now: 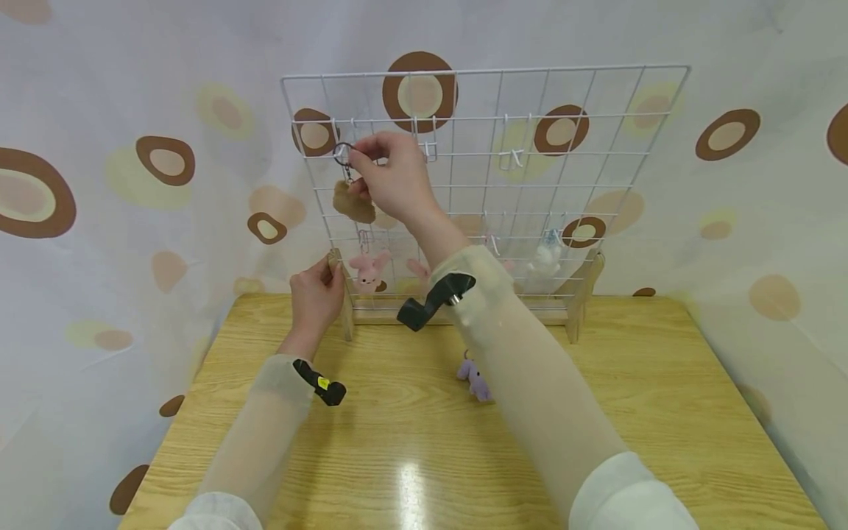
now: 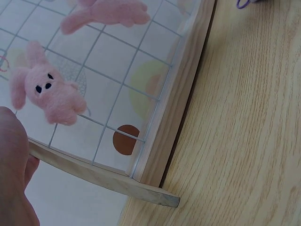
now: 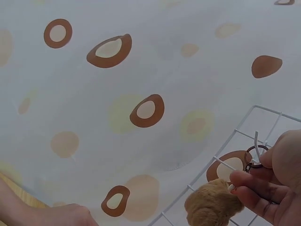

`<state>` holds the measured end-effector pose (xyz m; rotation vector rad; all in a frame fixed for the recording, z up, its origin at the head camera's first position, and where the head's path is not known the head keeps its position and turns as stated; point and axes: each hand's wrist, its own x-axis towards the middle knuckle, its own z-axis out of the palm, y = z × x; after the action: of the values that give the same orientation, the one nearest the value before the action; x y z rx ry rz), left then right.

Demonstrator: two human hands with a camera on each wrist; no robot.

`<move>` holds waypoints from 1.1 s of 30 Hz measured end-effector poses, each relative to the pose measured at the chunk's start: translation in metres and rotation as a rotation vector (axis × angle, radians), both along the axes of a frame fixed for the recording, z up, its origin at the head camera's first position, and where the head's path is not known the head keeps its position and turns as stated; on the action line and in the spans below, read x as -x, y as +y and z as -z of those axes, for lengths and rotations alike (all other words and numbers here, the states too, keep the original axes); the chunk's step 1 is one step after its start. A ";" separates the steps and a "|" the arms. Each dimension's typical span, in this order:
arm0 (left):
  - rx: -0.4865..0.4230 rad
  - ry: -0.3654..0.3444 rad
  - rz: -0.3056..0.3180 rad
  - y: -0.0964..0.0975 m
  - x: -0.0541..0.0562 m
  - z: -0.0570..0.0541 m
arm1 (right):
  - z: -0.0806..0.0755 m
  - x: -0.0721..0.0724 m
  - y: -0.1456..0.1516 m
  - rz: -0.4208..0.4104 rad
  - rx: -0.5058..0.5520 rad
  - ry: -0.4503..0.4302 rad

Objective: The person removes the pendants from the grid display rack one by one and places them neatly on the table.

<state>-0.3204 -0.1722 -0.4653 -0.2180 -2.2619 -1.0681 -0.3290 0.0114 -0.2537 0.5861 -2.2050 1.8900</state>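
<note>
My right hand [image 1: 397,173] pinches the dark metal ring [image 3: 256,155] of a brown plush keychain [image 1: 354,202] at the rack's upper left. In the right wrist view the ring overlaps a white hook [image 3: 256,139]; whether it is around the prong I cannot tell. The fuzzy brown toy dangles below my fingers. Lower down, my left hand [image 1: 316,294] grips the top of the left wooden leg [image 1: 347,316] of the white wire grid rack [image 1: 486,71]. Beside that hand hangs a pink plush rabbit [image 2: 51,89], its dark eyes and nose showing in the left wrist view.
A second pink plush [image 2: 110,12] hangs on the lower grid, partly behind my right arm in the head view. Further right is a white and blue plush [image 1: 546,254]. On the wooden table [image 1: 662,412] lies a purple plush keychain [image 1: 473,379]. Bare hooks [image 1: 511,156] sit higher up.
</note>
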 end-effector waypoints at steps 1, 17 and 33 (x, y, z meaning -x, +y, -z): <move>0.001 0.000 0.001 0.000 0.000 0.000 | -0.001 -0.001 0.000 -0.006 0.007 0.001; 0.043 0.017 -0.009 -0.004 0.004 0.001 | -0.013 -0.022 0.003 -0.101 0.048 0.009; 0.056 0.053 -0.016 -0.009 0.008 0.003 | 0.015 -0.038 0.024 -0.165 0.052 0.016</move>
<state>-0.3288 -0.1812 -0.4682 -0.2488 -2.2442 -0.9802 -0.2911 0.0356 -0.2688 0.7939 -2.1499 2.0068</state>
